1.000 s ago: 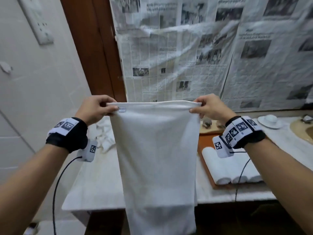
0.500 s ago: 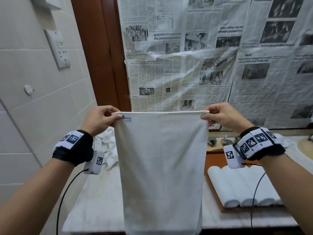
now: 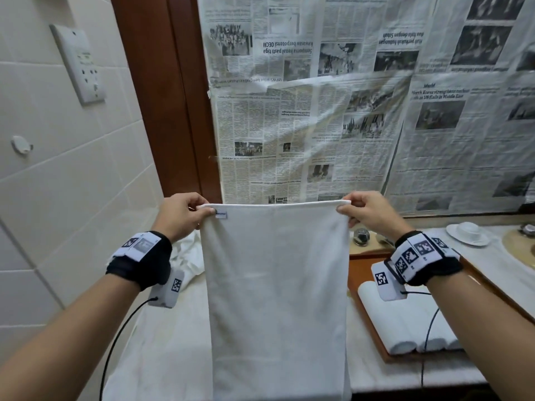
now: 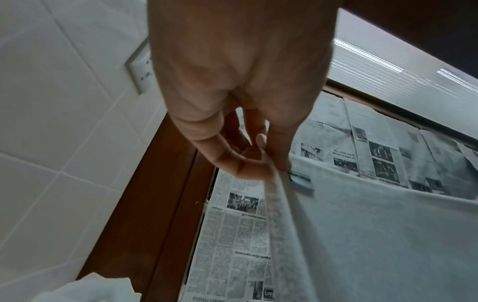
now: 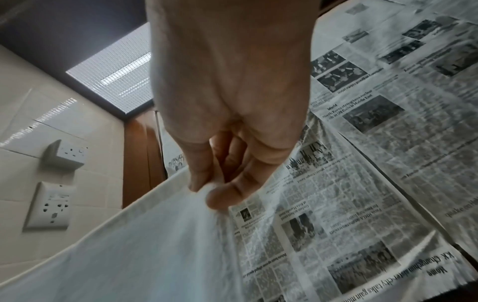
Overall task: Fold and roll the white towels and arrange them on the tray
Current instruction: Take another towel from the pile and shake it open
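A white towel hangs stretched flat in front of me, above the counter, its lower end out of the frame. My left hand pinches its top left corner beside a small label; the pinch shows in the left wrist view. My right hand pinches the top right corner, thumb against fingers. Several rolled white towels lie side by side on the brown wooden tray at the right.
A crumpled white towel pile lies on the marble counter at the left, behind my left wrist. Newspaper covers the wall behind. A white dish and a basin rim sit far right. Tiled wall with a socket stands left.
Both hands have lifted the towel higher, keeping it taut between them. My head view has tilted up, so more of the wall shows.
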